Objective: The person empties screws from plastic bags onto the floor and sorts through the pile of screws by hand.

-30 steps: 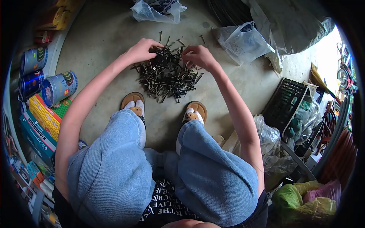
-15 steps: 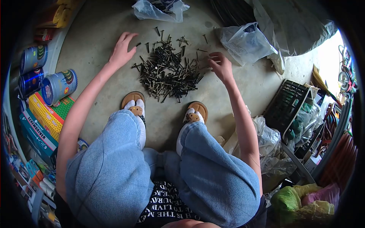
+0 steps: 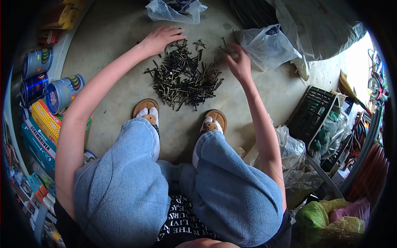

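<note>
A loose pile of dark and brassy screws [image 3: 188,76] lies on the concrete floor in front of my feet. My left hand [image 3: 161,40] reaches over the pile's far left edge, palm down, fingers stretched out to the right and covering some screws. To the right of the pile, my right hand [image 3: 239,64] hangs low over the floor, thumb and fingers bent but apart. A single loose screw [image 3: 224,41] lies just beyond its thumb side. At the pile's far end, several screws form a small star-like cluster [image 3: 200,43].
A clear plastic bag [image 3: 269,47] stands right of my right hand; another plastic bag [image 3: 175,12] is at the back. Paint cans [image 3: 62,94] and a screwdriver box [image 3: 38,142] line the left. A dark crate [image 3: 312,113] with plastic bags sits at the right.
My left hand has swung right and away from me, from beside the pile to over its far left edge. My right hand has shifted slightly farther from me.
</note>
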### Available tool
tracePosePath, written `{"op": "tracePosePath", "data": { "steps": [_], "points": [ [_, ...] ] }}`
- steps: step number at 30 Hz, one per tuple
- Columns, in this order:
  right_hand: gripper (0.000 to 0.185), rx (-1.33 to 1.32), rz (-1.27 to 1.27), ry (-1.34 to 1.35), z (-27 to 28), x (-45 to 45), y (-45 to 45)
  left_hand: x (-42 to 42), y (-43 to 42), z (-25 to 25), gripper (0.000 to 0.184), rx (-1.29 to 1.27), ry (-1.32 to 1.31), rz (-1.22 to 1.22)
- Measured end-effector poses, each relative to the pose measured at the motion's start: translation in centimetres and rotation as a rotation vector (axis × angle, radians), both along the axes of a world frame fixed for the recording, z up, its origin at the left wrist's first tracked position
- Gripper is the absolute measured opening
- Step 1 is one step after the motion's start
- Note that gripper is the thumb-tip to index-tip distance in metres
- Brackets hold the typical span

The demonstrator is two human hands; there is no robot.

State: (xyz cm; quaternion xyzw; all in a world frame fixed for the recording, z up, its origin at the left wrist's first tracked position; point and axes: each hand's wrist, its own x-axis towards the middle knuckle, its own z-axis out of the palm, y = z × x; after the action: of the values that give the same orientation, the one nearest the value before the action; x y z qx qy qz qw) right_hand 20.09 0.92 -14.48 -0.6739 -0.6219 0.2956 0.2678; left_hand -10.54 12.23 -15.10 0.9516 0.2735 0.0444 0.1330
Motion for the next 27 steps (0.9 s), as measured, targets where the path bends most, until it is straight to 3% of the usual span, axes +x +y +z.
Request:
{"op": "tracePosePath", "data": {
  "steps": [1, 6, 15, 16, 17, 18, 19, 21, 22, 24, 25, 27],
  "points": [
    [0.045, 0.228, 0.052, -0.161, -0.3, 0.1, 0.3, 0.3, -0.1, -0.4, 0.066, -0.108, -0.054, 0.002],
    [0.048, 0.126, 0.228, 0.068, -0.6, -2.5, -0.1, 0.4, -2.2, -0.8, 0.063, -0.313, -0.193, 0.041],
    [0.057, -0.021, 0.434, 0.06, 2.8, -6.9, -3.6, -1.2, -7.7, 3.8, 0.053, -0.588, -0.359, 0.25],
    [0.057, -0.022, 0.433, 0.059, 3.0, -6.6, -3.6, -1.4, -7.8, 3.6, 0.046, -0.385, -0.492, 0.283],
    [0.052, -0.078, 0.331, 0.224, 3.3, -6.2, -3.5, -1.9, -7.3, 3.4, 0.046, -0.385, -0.493, 0.281],
    [0.046, -0.133, 0.227, 0.39, 3.5, -5.8, -3.5, -2.6, -6.5, 3.3, 0.041, -0.368, -0.491, 0.443],
    [0.046, -0.132, 0.225, 0.39, 3.0, -5.1, -3.3, -3.4, -5.6, 3.1, 0.037, -0.349, -0.487, 0.606],
    [0.033, -0.065, 0.104, 0.183, 1.7, -3.5, -2.8, -5.5, -4.1, 0.9, 0.034, -0.005, -0.346, 0.766],
    [0.033, -0.066, 0.105, 0.183, 2.0, -2.7, -2.7, -6.8, -3.6, -0.3, 0.042, -0.101, -0.175, 0.913],
    [0.023, -0.565, 0.101, -0.178, 3.1, -1.9, -2.2, -8.0, -3.2, -0.7, 0.042, -0.217, -0.101, 0.934],
    [0.023, -0.564, 0.102, -0.177, 3.0, -2.0, -2.2, -8.0, -3.1, -0.3, 0.042, -0.335, -0.026, 0.949],
    [0.025, -0.752, 0.003, 0.132, 2.7, -2.3, -2.5, -7.1, -3.8, 0.0, 0.039, -0.344, -0.058, 0.913]
  ]
}}
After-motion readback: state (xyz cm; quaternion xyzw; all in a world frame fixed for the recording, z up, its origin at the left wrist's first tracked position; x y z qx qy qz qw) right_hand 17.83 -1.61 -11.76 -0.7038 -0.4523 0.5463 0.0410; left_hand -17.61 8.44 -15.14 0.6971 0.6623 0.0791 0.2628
